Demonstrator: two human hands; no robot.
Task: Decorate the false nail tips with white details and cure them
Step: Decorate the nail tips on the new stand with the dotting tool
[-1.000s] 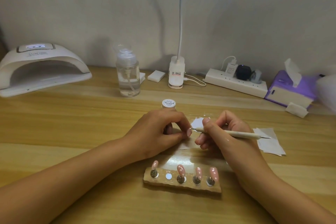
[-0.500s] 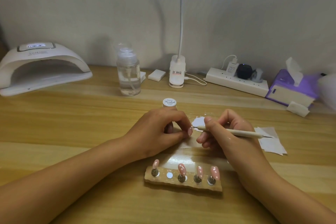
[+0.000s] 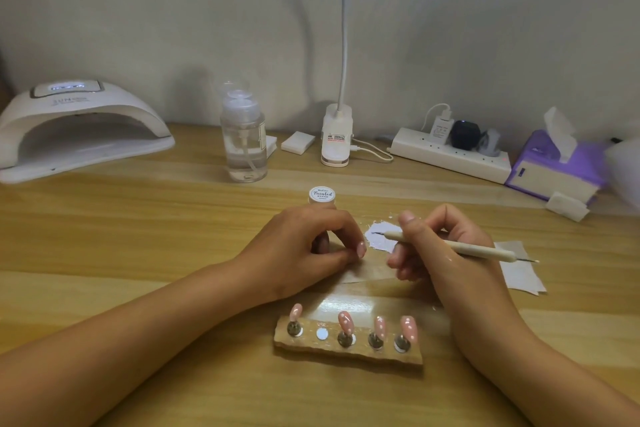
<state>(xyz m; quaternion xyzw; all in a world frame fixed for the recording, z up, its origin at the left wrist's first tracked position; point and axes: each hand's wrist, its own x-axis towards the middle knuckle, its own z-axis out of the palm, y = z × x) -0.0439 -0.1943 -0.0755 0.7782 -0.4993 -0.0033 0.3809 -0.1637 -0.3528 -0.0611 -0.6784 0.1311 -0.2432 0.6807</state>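
A wooden holder (image 3: 349,355) near the front edge carries several pink nail tips (image 3: 345,322) on metal stands; some have white dots, and one slot (image 3: 322,334) is bare. My left hand (image 3: 298,250) pinches a small pink nail tip (image 3: 361,248) between thumb and fingers. In my right hand (image 3: 443,253) I grip a cream dotting pen (image 3: 467,248). Its fine tip rests on a blob of white paint (image 3: 382,239) on a clear sheet, just right of the pinched tip. A white paint jar (image 3: 322,194) stands behind my left hand. The white curing lamp (image 3: 79,128) sits far left.
A clear pump bottle (image 3: 244,146), a desk lamp base (image 3: 336,135), white pads (image 3: 298,142), a power strip (image 3: 450,152) and a purple tissue box (image 3: 554,166) line the back of the wooden table (image 3: 138,236). Paper wipes (image 3: 519,270) lie right of my right hand.
The pen tip has moved slightly up and right, away from the pinched nail tip and onto the white paint blob. My left hand has stayed put.
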